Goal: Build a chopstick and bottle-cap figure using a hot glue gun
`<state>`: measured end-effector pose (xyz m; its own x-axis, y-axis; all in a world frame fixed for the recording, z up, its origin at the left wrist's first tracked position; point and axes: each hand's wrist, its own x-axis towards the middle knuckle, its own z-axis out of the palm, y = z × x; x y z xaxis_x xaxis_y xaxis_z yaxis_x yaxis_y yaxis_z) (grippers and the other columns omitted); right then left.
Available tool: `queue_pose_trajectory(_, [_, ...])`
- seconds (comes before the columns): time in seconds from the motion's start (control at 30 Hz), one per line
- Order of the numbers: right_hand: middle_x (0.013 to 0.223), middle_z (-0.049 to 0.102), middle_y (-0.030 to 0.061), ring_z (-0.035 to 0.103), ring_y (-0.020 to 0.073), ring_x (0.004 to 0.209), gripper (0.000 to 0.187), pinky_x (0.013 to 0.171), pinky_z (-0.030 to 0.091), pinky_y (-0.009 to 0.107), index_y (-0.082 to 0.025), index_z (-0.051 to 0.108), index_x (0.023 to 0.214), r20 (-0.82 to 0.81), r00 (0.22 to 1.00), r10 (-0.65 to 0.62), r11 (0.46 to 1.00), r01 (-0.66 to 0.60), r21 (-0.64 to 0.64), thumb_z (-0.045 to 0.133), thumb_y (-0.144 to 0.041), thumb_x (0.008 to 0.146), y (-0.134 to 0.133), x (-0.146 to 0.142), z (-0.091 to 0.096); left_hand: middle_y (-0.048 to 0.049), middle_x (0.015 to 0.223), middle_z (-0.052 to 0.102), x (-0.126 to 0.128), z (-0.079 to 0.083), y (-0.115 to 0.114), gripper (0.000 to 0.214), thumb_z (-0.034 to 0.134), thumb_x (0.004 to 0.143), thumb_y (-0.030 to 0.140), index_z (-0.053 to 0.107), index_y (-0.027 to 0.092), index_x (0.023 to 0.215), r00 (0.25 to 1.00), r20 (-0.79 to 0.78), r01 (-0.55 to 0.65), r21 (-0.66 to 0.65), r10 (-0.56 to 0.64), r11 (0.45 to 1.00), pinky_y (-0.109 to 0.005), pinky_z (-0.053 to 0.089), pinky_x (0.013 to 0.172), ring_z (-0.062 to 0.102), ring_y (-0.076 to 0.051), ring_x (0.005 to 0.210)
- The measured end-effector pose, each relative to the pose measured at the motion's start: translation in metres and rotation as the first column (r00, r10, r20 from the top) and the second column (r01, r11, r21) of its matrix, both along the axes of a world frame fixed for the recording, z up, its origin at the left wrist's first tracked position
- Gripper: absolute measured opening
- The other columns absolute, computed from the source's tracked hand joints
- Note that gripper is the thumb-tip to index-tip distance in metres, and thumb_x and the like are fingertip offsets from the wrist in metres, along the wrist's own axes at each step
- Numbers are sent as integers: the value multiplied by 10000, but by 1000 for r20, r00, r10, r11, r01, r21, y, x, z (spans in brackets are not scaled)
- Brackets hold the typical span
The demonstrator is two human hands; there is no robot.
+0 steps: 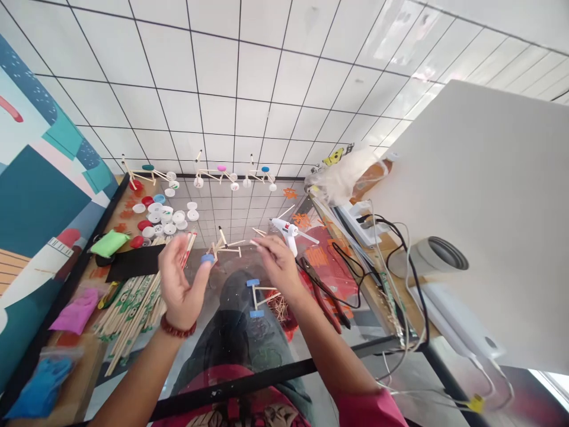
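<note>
My left hand [181, 290] is raised over the glass table with its thumb and fingers apart. Just beyond the thumb tip is a small model of wooden sticks [229, 249], with a blue disc [207, 258] and a black-tipped stick; I cannot tell whether the thumb touches it. To the right of the model, my right hand [280, 264] has thumb and forefinger pinched together; anything between them is too small to name. Below it lies a stick frame [255, 299] with blue end pieces. A white glue gun [287, 231] lies beyond the right hand.
White and red bottle caps [166, 216] and wooden chopsticks [133, 314] lie on the left. Several stick models [217, 175] line the back wall. Pliers [320, 290] and black cables [355, 267] lie right. Coloured clay packets [80, 308] sit along the left edge.
</note>
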<state>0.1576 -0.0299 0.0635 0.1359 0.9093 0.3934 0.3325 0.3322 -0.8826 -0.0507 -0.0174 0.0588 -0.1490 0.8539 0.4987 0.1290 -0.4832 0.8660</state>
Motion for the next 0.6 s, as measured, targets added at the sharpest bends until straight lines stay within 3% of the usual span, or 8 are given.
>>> queue_pose_trajectory(0.07, [910,691,23,624,148,839,154,784,504,291,-243,703,1014,-89,995,46,995,-53,-81,649,-288,877,-30,-15,11,-71,1225,597,1,7,-28,379,630,881,270,608,319,1256,986,152,95,-134,-75,986,-429,503,1010,597,-235,1095])
queue_pose_trajectory(0.17, [778,657,-18,599,111,690,115,663,491,241,-228,656,869,-395,918,11,973,-102,-209,725,-306,821,-66,-44,6,-75,1058,665,6,4,-59,231,692,835,280,731,242,1059,914,249,389,-318,-320,865,-340,576,826,649,-199,914])
queue_pose_trajectory(0.27, [716,630,-33,579,95,630,182,622,477,224,-214,626,802,-553,833,-17,951,-157,-266,767,-325,773,-81,-64,-10,-62,978,680,13,-5,-69,118,770,759,289,761,203,839,898,342,410,-427,-276,806,-261,561,776,647,-179,910])
queue_pose_trajectory(0.33, [677,621,-37,570,96,593,192,593,468,224,-213,628,782,-548,836,-22,937,-173,-303,770,-340,762,-85,-65,-17,-45,911,683,17,-8,-67,150,803,720,317,742,191,775,884,429,404,-498,-187,767,-227,548,726,640,-149,841])
queue_pose_trajectory(0.4, [673,641,-27,583,112,590,155,589,471,237,-222,653,788,-416,909,-18,935,-132,-329,746,-346,784,-89,-56,-18,-27,840,679,18,-8,-60,198,810,708,350,713,188,765,843,521,450,-542,-136,710,-213,535,658,621,-118,733])
queue_pose_trajectory(0.47, [717,682,-5,615,137,632,89,623,488,261,-241,687,819,-156,988,-11,947,-40,-319,698,-329,829,-97,-37,-18,-14,782,667,16,-4,-52,229,795,722,376,677,190,782,805,581,507,-564,-123,652,-214,522,595,597,-105,655])
queue_pose_trajectory(0.53, [793,714,23,648,167,710,87,677,507,289,-261,709,871,116,993,-15,957,48,-288,630,-297,881,-107,-14,-19,-6,731,648,14,-1,-44,256,793,721,385,643,185,771,793,592,540,-578,-140,612,-213,506,547,581,-106,618])
queue_pose_trajectory(0.6, [867,725,50,666,194,801,140,728,519,314,-264,714,929,301,952,-64,953,147,-265,575,-261,911,-114,9,-23,-3,692,633,14,1,-37,268,797,714,381,633,175,763,800,575,550,-592,-168,589,-212,497,530,567,-104,598])
